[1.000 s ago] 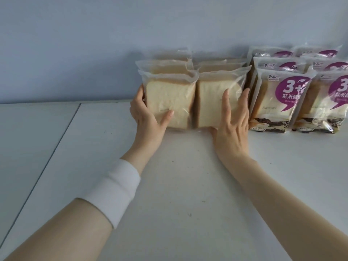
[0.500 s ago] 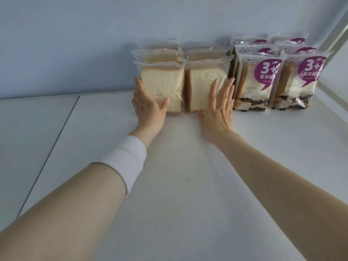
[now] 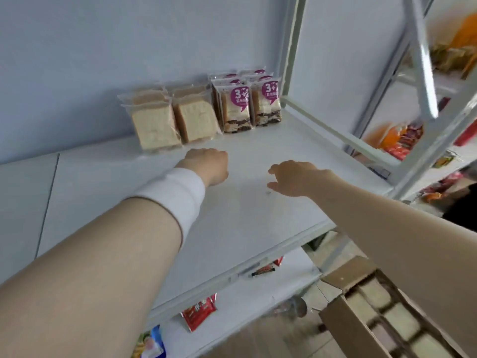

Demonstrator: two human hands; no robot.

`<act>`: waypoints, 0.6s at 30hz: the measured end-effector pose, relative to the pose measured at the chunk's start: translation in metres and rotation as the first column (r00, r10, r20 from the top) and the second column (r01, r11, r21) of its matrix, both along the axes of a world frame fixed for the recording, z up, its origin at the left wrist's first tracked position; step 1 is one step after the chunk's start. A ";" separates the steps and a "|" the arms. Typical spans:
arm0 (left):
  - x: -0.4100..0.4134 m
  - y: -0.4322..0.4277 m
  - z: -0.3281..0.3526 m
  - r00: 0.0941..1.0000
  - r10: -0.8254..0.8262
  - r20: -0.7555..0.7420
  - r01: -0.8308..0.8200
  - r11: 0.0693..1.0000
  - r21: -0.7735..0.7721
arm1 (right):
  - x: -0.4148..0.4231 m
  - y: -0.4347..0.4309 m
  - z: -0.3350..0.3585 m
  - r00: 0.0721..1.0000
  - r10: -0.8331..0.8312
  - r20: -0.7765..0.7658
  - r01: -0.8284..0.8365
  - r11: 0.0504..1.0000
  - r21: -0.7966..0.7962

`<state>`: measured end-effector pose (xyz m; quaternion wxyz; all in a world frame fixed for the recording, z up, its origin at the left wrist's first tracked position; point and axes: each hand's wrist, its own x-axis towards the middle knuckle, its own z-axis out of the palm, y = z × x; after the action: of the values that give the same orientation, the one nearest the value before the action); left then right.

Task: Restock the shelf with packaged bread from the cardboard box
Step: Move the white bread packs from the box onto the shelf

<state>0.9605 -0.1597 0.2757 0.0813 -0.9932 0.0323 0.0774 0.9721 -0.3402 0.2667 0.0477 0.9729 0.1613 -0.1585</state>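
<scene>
Item: left hand [image 3: 206,164], over the shelf board [image 3: 129,192]. Back of hand up, fingers bent under and hidden; whether loose or clenched cannot be told. Nothing seen in it. White wristband [image 3: 175,195] on the forearm behind it.

Item: right hand [image 3: 291,178], beside the left, apart from it. Fingers loosely curled, thumb out, empty.

Item: plain bread packs [image 3: 154,127], upright in rows just beyond the left hand, not touched, backed against the wall [image 3: 103,60].

Item: purple-label bread packs [image 3: 236,107], upright, touching the plain ones, beyond the gap between the hands and towards the right.

Item: cardboard box [image 3: 335,321], below the right forearm, well under shelf level, flap [image 3: 346,277] open. Bread packs in the box [image 3: 400,321], blurred.

Item: shelf frame post [image 3: 291,47], beyond the right hand, with a rail running towards the viewer outside that hand.

Item: red packets [image 3: 198,313] on the lower shelf, beneath the left forearm.

Item: orange and red goods [image 3: 400,140] on the next rack, further right of the right hand; blurred.
</scene>
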 end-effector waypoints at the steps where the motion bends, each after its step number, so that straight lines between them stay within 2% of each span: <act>1: -0.006 -0.023 0.007 0.999 -0.029 -0.045 0.029 1.000 -0.002 | -0.013 -0.021 0.008 0.999 -0.005 -0.040 0.003 0.999 -0.037; 6: -0.050 -0.164 0.008 0.937 -0.265 -0.227 0.279 0.960 0.033 | -0.072 -0.134 0.017 0.979 -0.043 -0.199 0.021 0.994 -0.111; 12: -0.094 -0.326 -0.059 0.829 -0.438 -0.348 0.453 0.891 -0.040 | -0.138 -0.306 -0.049 0.929 -0.215 -0.301 0.185 0.975 -0.126; 18: -0.110 -0.424 -0.145 0.676 -0.523 -0.520 0.609 0.793 -0.005 | -0.195 -0.442 -0.136 0.756 -0.499 -0.424 0.450 0.866 -0.218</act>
<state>0.8509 -0.5840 0.1311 0.1739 -0.8684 0.3522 0.3028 0.7771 -0.7820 0.1306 0.0157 0.9105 -0.0926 -0.4027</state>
